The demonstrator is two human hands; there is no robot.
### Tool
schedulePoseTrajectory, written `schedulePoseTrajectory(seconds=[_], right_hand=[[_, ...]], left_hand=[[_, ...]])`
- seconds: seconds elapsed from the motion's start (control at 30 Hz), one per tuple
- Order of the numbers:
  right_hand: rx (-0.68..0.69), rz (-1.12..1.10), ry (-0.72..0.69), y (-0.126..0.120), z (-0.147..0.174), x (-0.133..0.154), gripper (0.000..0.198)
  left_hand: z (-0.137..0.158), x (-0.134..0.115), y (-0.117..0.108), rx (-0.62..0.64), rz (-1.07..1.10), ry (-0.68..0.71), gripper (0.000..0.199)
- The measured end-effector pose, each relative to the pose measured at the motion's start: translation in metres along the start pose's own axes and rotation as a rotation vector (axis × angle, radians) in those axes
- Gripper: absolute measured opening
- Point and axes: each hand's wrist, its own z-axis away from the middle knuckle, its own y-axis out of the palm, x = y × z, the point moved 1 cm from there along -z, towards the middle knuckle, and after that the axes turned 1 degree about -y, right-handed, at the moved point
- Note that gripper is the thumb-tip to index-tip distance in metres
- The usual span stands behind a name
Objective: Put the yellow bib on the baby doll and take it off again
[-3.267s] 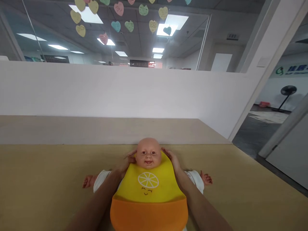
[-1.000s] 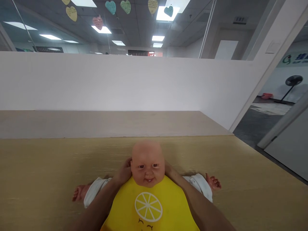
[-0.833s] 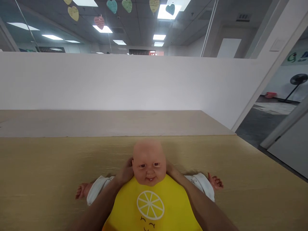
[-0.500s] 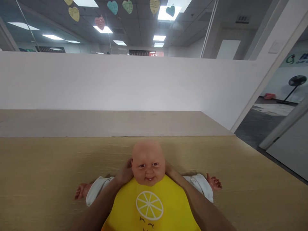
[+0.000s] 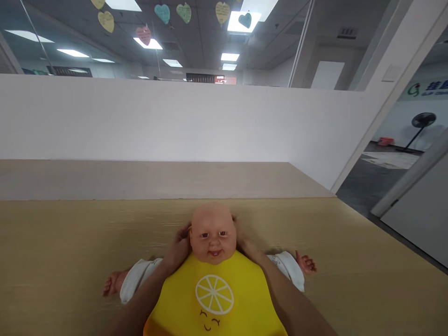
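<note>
A bald baby doll (image 5: 214, 233) lies face up on the wooden table, wearing white sleeves with its arms spread to both sides. Over its chest lies a yellow bib (image 5: 182, 289) printed with a white lemon slice and a smiling face. My left hand (image 5: 180, 245) is beside the doll's head and neck on the left, its fingers bent in behind the head. On the other side, my right hand (image 5: 248, 246) reaches behind the neck; most of its fingers are hidden by the head. What the fingers hold back there is out of sight. My forearms cross the doll's sleeves.
The wooden tabletop (image 5: 63, 238) meets a raised pale ledge (image 5: 157, 179) at the back, below a white wall (image 5: 157, 121) with glass above. To the right are a doorway, a black standing fan (image 5: 423, 120) and a red bucket (image 5: 385, 141).
The doll's head has shifted slightly up and left in view. More of my left hand's fingers shows beside the head, and a fingertip shows past its right side.
</note>
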Motion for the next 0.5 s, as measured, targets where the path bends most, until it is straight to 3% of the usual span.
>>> schedulePoseTrajectory(seconds=[0.17,0.4,0.5], right_hand=[[-0.043,-0.158,0.151,-0.003,-0.001,-0.01,0.016],[-0.09,0.016,-0.003,-0.009,-0.007,-0.024,0.017],[-0.115,0.108,-0.03,-0.01,-0.009,-0.028,0.023]], left_hand=[[0.003,-0.001,0.001,-0.064,-0.022,0.036,0.045],[0.007,-0.006,-0.001,-0.172,-0.254,0.151,0.036],[0.007,-0.006,-0.003,-0.188,-0.382,0.144,0.042]])
